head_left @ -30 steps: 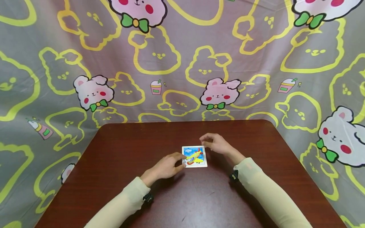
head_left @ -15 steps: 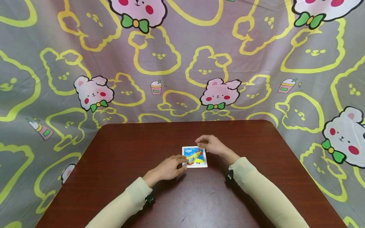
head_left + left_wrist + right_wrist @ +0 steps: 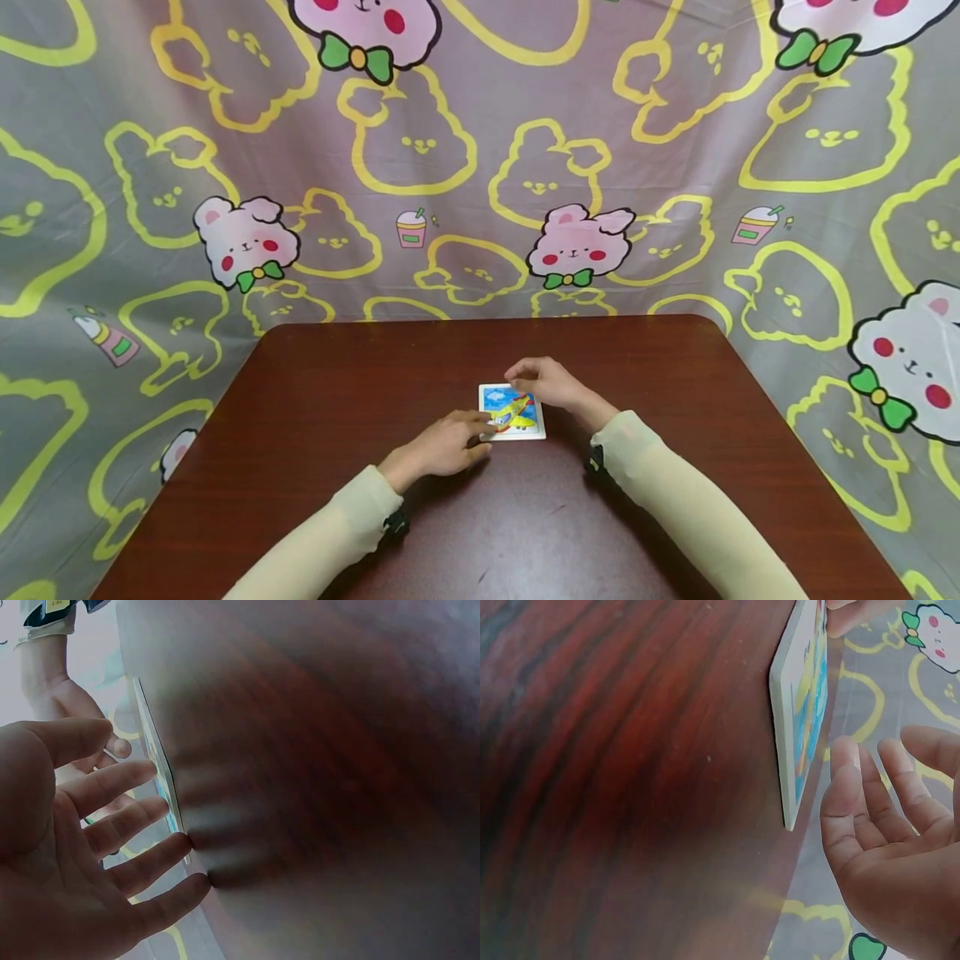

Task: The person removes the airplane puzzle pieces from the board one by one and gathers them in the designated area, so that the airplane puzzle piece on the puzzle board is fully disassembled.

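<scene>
A square picture board (image 3: 513,410) with a pale border lies flat on the brown table, showing a yellow and red airplane on a blue sky. My left hand (image 3: 442,443) is at its left side, fingers spread and extended. In the left wrist view, some fingertips (image 3: 155,769) come right to the board's edge and others reach the tabletop. Over the far right corner hovers my right hand (image 3: 561,387), fingers loosely bent, holding nothing. The right wrist view shows a gap between those fingers (image 3: 845,791) and the board's thick pale edge (image 3: 784,742).
The brown wooden table (image 3: 360,375) has rounded far corners. Behind it and along both sides hangs a grey curtain (image 3: 465,100) printed with cartoon bears. Each wrist bears a small black device, such as the one on the left wrist (image 3: 395,523).
My right hand has moved left, from beside the board to over its far right corner. My left fingers have slid slightly further onto the board's left side. The board stays in place.
</scene>
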The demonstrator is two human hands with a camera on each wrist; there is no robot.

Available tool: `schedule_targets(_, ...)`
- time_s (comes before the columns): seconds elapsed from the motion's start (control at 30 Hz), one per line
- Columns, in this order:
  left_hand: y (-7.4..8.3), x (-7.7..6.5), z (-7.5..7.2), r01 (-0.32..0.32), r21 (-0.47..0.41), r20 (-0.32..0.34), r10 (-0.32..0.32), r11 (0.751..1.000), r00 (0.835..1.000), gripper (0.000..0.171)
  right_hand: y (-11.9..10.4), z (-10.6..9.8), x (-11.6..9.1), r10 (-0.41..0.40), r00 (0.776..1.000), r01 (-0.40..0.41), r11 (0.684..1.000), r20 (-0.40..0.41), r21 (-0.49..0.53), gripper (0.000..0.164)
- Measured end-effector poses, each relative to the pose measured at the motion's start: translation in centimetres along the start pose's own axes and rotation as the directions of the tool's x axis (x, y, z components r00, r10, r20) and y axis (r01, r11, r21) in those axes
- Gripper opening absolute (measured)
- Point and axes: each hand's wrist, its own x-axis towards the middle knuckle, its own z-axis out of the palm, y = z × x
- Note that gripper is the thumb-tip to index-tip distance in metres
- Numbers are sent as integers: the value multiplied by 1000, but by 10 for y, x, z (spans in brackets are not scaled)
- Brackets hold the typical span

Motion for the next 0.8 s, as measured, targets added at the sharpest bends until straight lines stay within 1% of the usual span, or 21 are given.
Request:
schedule_targets(0.1,1,-1,-1,-1,4,-7,1,1000,1000,37,0,2,2,-5,1000,5,1000,15,5,23)
schedule_targets(0.23,1,-1,-1,-8,17,-20,8,1000,1000,37,0,4,6,0,999,-2,999,45,42,23)
schedule_targets(0.4,2,-1,1,7,32,0,-7,999,1000,38,1,7,10,24,997,-30,997,70,74,22)
schedule_targets(0.5,3,-1,2,10,32,4,-10,999,1000,39,1,9,12,21,997,-27,996,72,86,22)
schedule_targets(0.8,5,1,3,15,38,1,-15,999,1000,41,0,13,19,9,997,-12,999,77,36,23)
